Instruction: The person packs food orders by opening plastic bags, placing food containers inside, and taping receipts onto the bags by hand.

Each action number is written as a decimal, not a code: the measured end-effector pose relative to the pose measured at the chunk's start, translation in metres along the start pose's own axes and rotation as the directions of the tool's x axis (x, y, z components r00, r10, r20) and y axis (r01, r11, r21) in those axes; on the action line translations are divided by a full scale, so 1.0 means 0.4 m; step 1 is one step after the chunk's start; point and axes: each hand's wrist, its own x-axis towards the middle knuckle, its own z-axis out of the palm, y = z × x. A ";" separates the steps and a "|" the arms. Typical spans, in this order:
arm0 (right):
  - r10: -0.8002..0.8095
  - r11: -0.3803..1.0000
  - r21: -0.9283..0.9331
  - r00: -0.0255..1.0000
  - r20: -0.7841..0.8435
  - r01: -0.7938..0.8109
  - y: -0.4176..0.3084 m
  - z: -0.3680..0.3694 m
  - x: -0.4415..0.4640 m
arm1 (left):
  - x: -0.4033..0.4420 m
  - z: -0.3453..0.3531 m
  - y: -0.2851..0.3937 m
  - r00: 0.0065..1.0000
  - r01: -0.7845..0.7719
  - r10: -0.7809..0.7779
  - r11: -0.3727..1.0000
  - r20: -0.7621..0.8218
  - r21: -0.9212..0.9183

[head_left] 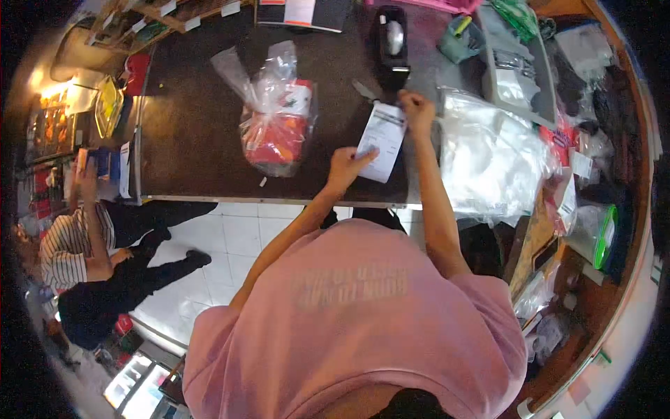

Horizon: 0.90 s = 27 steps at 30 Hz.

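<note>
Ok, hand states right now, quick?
Left hand: closed on the white paper slip.
Right hand: curled near the slip's top; can't tell if it holds anything.

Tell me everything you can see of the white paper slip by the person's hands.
The white paper slip is a narrow rectangle, thin and nearly flat, with dark print across its face, heaviest near the top; the text is too small to read. It lies slanted over the dark tabletop, its upper end leaning right. The left hand grips its lower left side, thumb on its face. The right hand is at its upper right corner; whether they touch is unclear.
</note>
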 end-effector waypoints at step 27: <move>0.214 0.899 -0.391 0.977 -0.005 -0.199 -0.092 0.099 0.243 | 0.265 -0.114 0.218 0.864 0.110 0.159 0.866 0.478 -0.487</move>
